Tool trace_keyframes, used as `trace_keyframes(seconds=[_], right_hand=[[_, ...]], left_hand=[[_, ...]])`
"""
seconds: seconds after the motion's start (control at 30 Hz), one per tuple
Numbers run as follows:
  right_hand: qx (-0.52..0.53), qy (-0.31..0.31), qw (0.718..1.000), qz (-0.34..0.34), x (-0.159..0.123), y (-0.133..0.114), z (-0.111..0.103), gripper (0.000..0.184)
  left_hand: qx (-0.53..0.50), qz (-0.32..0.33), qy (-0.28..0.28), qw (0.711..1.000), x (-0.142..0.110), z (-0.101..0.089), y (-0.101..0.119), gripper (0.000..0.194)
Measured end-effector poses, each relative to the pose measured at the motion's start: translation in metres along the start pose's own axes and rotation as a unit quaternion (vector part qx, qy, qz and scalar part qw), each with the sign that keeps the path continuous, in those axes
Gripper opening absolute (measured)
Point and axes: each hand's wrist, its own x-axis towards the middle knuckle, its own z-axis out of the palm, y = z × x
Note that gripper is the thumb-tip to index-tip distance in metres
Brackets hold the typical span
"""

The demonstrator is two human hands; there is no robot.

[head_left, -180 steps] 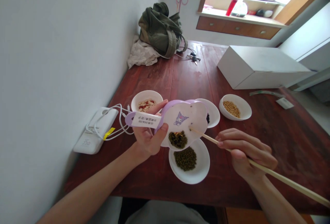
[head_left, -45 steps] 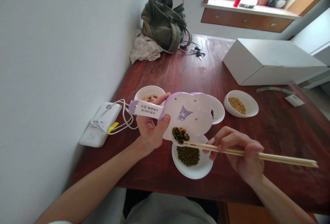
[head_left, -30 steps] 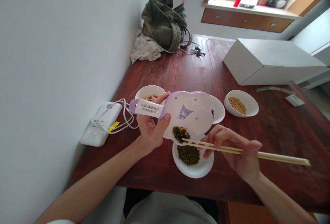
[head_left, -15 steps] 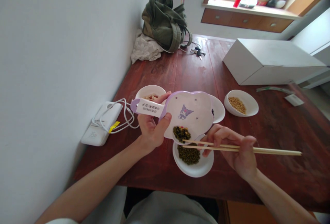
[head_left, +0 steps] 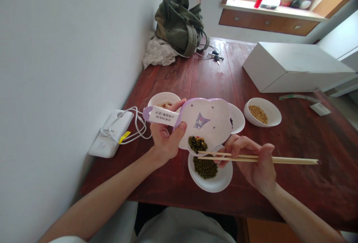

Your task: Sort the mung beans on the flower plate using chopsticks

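Note:
My left hand (head_left: 167,138) is closed round a purple and white cloud-shaped bowl (head_left: 212,120) with a labelled handle and a cartoon figure inside. The bowl is tilted toward me, and a small heap of mixed beans (head_left: 197,144), mostly green, lies at its near edge. In my right hand (head_left: 256,161) is a pair of chopsticks (head_left: 291,160), held level, their tips by the heap. Below the tilted bowl stands a white bowl (head_left: 223,181) with green mung beans (head_left: 206,167) in it.
Behind the cloud-shaped bowl are a white bowl with nuts (head_left: 163,97) and a partly hidden white bowl (head_left: 238,118). A bowl of yellow beans (head_left: 262,112) stands right. A power strip (head_left: 110,138), a green bag (head_left: 179,24), keys (head_left: 216,56) and a white box (head_left: 299,65) surround them.
The chopsticks' rear ends have drawn closer together and shifted slightly left and up. My left hand and the cloud-shaped bowl have stayed nearly still.

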Motion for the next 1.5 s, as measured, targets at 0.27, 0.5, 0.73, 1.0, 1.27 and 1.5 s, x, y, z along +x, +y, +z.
trace_keyframes(seconds=[0.27,0.5,0.73,1.0,1.27,1.5], right_hand=[[0.005,0.026,1.000,-0.007,0.000,0.003,0.005,0.074],[-0.074,-0.005,0.996,-0.041,-0.006,0.004,-0.001,0.075],[-0.199,-0.024,0.976,-0.085,-0.012,-0.009,-0.015,0.073],[-0.224,-0.026,0.969,-0.100,-0.008,-0.015,-0.012,0.077],[-0.270,-0.069,0.953,-0.121,-0.013,-0.010,-0.017,0.071],[-0.293,-0.068,0.949,-0.098,-0.014,-0.008,-0.016,0.077]], left_hand=[[-0.003,0.000,0.004,1.000,0.000,-0.001,-0.001,0.038],[-0.017,0.006,0.006,1.000,-0.001,0.000,-0.001,0.037],[-0.001,0.023,-0.001,1.000,-0.001,-0.002,-0.004,0.039],[0.007,0.035,-0.006,0.999,0.001,-0.002,-0.004,0.045],[0.002,0.020,-0.004,1.000,-0.001,0.000,-0.001,0.044],[0.001,0.020,-0.009,1.000,-0.004,0.000,-0.002,0.050]])
